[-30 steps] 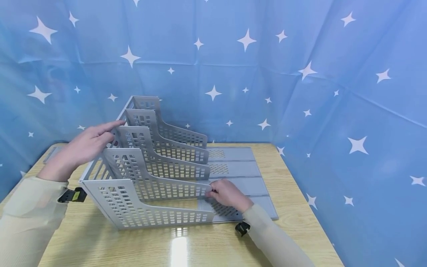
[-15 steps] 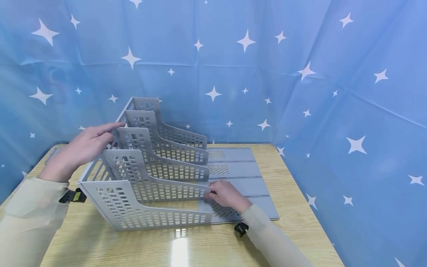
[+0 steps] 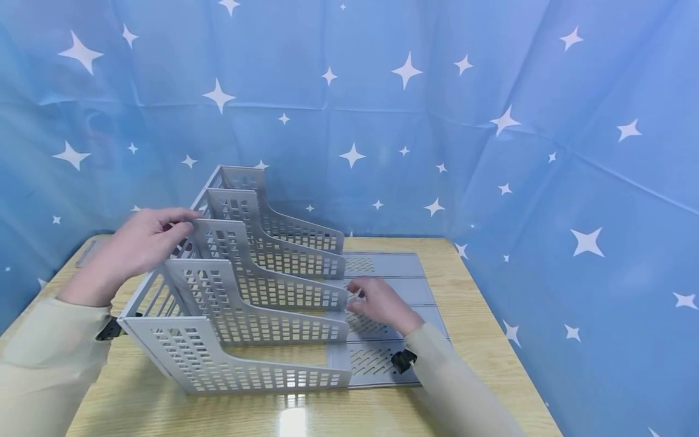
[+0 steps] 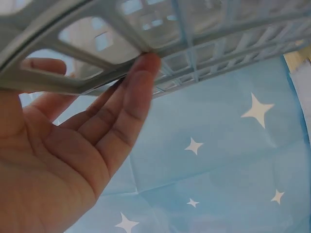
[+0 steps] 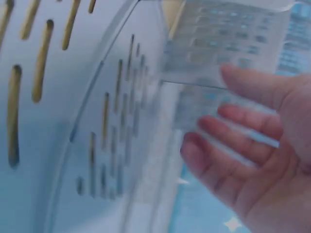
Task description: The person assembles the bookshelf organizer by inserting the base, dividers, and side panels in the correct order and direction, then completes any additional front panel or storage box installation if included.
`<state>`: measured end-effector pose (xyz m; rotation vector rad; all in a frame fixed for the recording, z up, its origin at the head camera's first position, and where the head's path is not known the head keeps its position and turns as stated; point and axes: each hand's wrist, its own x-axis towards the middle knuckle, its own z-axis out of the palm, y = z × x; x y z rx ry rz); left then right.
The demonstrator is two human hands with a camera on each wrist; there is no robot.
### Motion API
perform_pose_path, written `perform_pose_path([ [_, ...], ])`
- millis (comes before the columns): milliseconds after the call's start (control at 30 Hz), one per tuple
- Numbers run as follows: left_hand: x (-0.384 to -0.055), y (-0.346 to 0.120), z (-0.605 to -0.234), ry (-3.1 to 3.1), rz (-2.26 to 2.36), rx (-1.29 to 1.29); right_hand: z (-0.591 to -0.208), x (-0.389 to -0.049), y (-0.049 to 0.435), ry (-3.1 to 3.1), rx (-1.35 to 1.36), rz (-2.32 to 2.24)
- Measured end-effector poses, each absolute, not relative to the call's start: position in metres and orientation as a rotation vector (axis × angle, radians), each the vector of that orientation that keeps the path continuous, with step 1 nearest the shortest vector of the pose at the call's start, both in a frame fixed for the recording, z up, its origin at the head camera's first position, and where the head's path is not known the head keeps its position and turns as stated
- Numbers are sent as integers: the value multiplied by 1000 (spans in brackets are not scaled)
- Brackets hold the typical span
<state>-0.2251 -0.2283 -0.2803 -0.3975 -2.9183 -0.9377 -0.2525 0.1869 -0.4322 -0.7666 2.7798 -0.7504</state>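
A grey plastic file rack (image 3: 177, 355) with several upright, perforated dividers stands on the table, its tall back toward the left. My left hand (image 3: 136, 249) grips the top of that back beside the middle divider. Seen from the left wrist, the fingers (image 4: 131, 107) lie against the back lattice (image 4: 97, 68). Near the front tip of the third divider (image 3: 306, 293) from me is my right hand (image 3: 383, 303), fingers parted and holding nothing. The right wrist view has the open hand (image 5: 262, 160) beside a slotted grey panel (image 5: 48, 160).
Flat grey base panels (image 3: 404, 290) with slanted slots extend to the right of the dividers. Another flat grey piece (image 3: 87, 252) lies at the table's back left. Behind the wooden table (image 3: 486, 364) hangs a blue curtain (image 3: 371, 152) with white stars.
My right hand has let go of the second divider's front tip and moved away from me toward the third. The left hand stays at the rack's back, its fingers slightly shifted.
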Motion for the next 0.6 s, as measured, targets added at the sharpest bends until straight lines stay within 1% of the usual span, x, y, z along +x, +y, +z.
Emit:
perform_pose_path([
  [200,-223,-228,-281,-2910,-920,-361,-446,-270,178,2745,-799,-718],
  [600,-223,-227,-286,-2891,-929,-336,-448,-276,180,2746,-760,-731],
])
